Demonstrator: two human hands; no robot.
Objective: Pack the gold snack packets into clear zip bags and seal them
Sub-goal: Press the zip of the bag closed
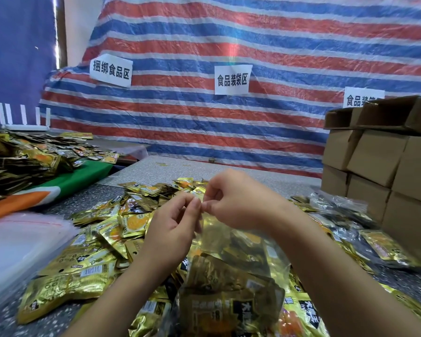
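Observation:
A clear zip bag (238, 268) filled with gold snack packets hangs in front of me above the table. My left hand (173, 224) and my right hand (233, 198) meet at its top edge, and each pinches the zip strip between thumb and fingertips. Loose gold snack packets (95, 239) lie spread over the speckled table (7, 312) under and around the bag. A stack of empty clear zip bags (20, 242) with a red line lies at the left.
Stacked cardboard boxes (384, 161) stand at the right, the top one open. Filled clear bags (345, 215) lie in front of them. Another heap of gold packets (27, 156) sits on a green and orange cloth at the far left. A striped tarp hangs behind.

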